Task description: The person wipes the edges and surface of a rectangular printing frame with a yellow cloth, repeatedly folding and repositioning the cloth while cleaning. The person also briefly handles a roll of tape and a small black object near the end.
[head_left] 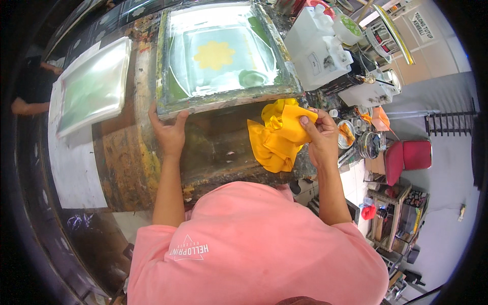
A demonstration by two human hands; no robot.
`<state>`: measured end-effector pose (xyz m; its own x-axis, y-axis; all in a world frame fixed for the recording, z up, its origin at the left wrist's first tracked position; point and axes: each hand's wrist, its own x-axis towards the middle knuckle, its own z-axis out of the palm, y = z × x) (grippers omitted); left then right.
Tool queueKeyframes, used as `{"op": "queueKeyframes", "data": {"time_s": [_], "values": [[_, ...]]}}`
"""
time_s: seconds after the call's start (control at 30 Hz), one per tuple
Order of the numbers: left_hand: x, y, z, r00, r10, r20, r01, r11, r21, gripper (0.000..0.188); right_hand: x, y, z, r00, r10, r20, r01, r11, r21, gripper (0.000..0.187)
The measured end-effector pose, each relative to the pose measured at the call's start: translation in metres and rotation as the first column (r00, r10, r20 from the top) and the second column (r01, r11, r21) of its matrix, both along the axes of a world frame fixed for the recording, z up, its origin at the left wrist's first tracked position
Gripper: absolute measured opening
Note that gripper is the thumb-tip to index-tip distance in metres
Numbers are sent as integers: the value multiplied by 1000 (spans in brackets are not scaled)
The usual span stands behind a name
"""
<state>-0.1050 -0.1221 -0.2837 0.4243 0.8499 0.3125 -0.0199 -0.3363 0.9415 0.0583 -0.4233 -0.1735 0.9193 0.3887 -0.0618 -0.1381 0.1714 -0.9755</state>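
A silk-screen frame lies on the stained work table in front of me, its mesh green at the edges with a pale yellow flower shape in the middle. My left hand grips its near left corner, thumb and index finger apart at the edge; the other fingers are hidden. In my right hand is a crumpled bright yellow cloth, pinched between thumb and fingers. The cloth hangs just off the frame's near right corner, over the table's near edge.
A stack of clear plastic sheets lies left of the frame on white paper. White jugs and paint tins stand at the right. Farther right is a red chair. Another person's arm shows at the far left.
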Motion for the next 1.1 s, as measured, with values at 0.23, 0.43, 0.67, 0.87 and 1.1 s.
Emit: {"op": "queueKeyframes", "data": {"time_s": [0.23,0.43,0.67,0.87,1.1], "values": [[1,0,-3,997,-30,68,32,999,-27,83,4,7,3,997,2,-75,-8,996,-89,34],[2,-5,9,998,-38,45,39,999,-24,83,5,2,-16,997,-31,-68,22,992,-126,29],[0,-2,5,999,-33,29,32,999,21,83,1,0,-2,985,171,22,-156,938,-309,37],[-1,-2,3,999,8,-34,-6,998,63,82,1,-2,12,943,239,232,-80,840,-537,35],[2,-2,0,998,-33,61,34,999,-19,81,14,-9,13,830,356,431,47,724,-688,15]]}}
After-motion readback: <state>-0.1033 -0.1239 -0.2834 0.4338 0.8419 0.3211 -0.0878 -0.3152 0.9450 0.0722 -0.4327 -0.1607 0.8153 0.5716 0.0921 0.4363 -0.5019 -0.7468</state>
